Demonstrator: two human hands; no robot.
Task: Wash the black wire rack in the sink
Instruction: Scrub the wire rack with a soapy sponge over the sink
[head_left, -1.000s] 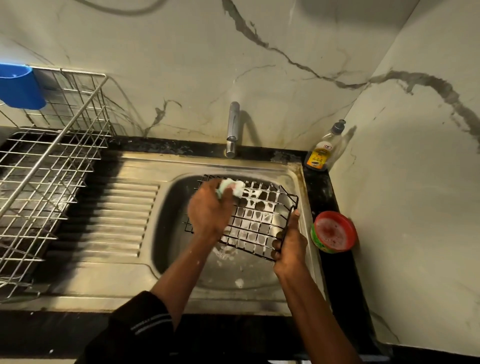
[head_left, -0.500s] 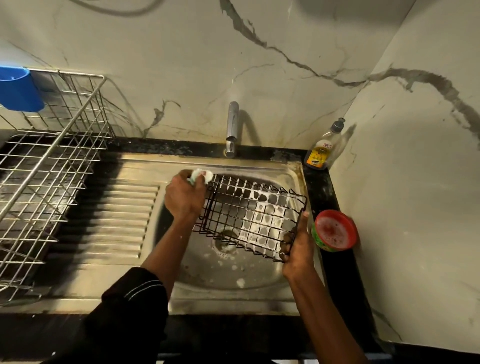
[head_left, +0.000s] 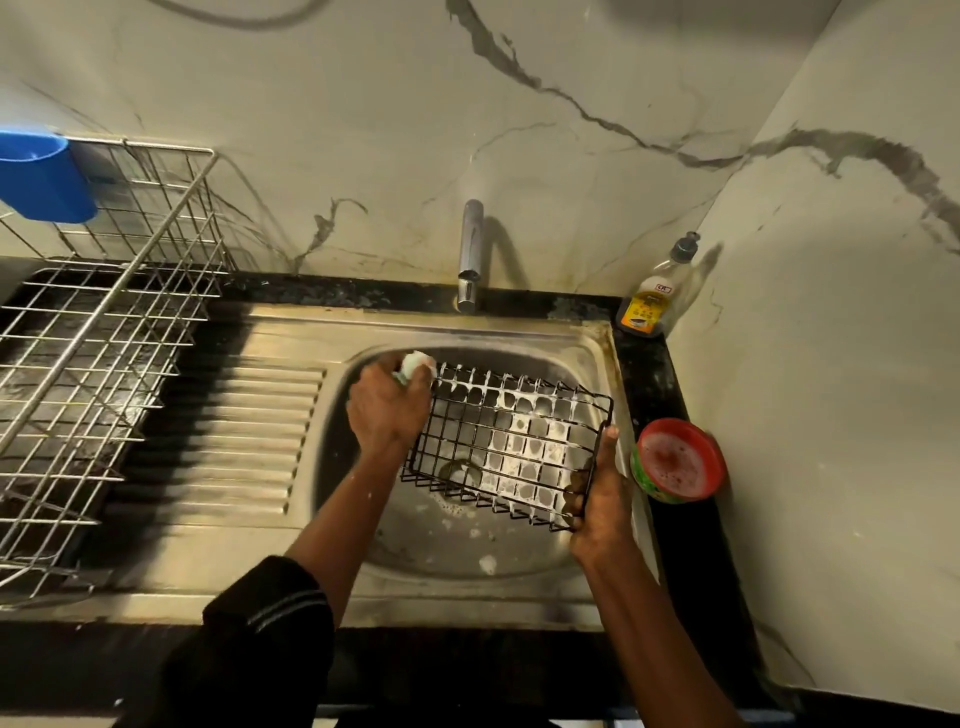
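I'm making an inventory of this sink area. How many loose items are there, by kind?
Wire racks: 2 (black wire rack, steel drying rack)
Soap containers: 2 (bottle, round red tub)
Sponges: 1 (sponge)
Cups: 1 (blue cup)
Total: 6

One black wire rack (head_left: 511, 439), one sink (head_left: 467, 597), one tap (head_left: 470, 254). In the left grip (head_left: 387, 410), one pale scrubber (head_left: 415, 364), perhaps sponge. Beyond the right grip (head_left: 597, 501): one bottle (head_left: 649, 306), one red tub (head_left: 678, 460).
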